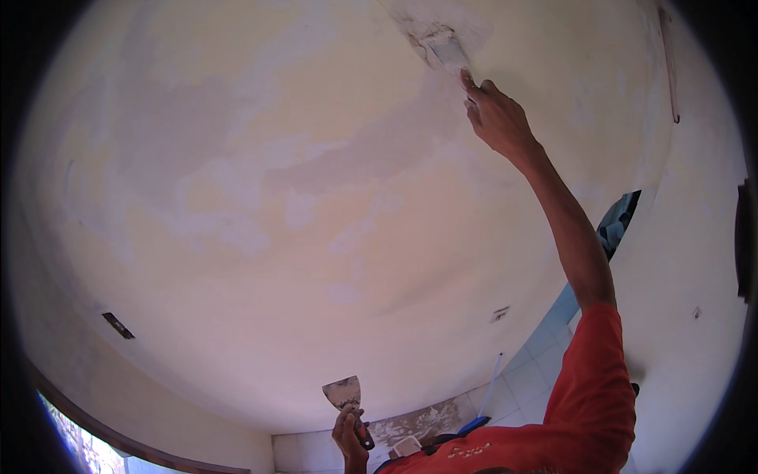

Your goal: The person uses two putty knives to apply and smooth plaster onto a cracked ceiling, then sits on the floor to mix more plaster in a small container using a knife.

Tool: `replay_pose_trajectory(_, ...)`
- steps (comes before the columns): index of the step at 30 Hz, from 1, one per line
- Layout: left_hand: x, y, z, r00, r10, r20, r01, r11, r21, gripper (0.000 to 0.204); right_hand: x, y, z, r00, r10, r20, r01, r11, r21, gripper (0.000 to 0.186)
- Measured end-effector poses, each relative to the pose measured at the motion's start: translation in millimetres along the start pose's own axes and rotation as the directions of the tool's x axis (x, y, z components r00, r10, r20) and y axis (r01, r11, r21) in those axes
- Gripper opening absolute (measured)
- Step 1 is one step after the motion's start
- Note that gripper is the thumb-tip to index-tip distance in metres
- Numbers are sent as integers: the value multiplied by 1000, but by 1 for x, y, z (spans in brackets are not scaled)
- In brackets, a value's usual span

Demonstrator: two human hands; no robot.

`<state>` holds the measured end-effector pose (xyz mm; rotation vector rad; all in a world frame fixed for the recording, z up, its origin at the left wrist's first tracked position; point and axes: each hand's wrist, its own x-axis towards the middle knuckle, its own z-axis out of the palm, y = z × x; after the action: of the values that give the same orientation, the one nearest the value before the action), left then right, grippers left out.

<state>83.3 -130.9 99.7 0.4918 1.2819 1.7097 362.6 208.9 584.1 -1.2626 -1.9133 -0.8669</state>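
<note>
My right hand (500,120) is stretched far up, closed round the handle of a putty knife. That putty knife's pale blade (448,52) lies against a rough, greyish patch (416,30) on the cream wall (316,237); its handle is mostly hidden by my fingers. Low in front of my body, my left hand (347,439) grips a second putty knife (343,393), held upright with its wide blade pointing up. Dark smears mark this blade, and part of a red and black handle shows beside the fingers. Smooth grey and whitish filled areas spread across the wall.
A dark slot-like wall box (118,325) sits at lower left, and a smaller wall box (499,314) at lower right. A reddish pipe or strip (669,67) runs along the upper right. Behind me are pale blue tiles (525,381) and a blue-headed broom (475,425). A bright window (83,434) is at lower left.
</note>
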Motion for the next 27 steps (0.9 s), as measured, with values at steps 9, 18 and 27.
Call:
replay_pose_trajectory(9,3,9,8,998,-47,-30,47,999,-5,37,1,9,-19,996,-25,-81,22,999,-34,49)
replay_pose_trajectory(18,5,11,9,999,-38,10,38,999,21,38,6,8,-23,958,-88,-272,69,995,-79,49)
replay_pose_trajectory(27,9,-3,-2,999,-47,-26,47,999,9,40,32,31,4,944,-171,-283,126,977,-171,51)
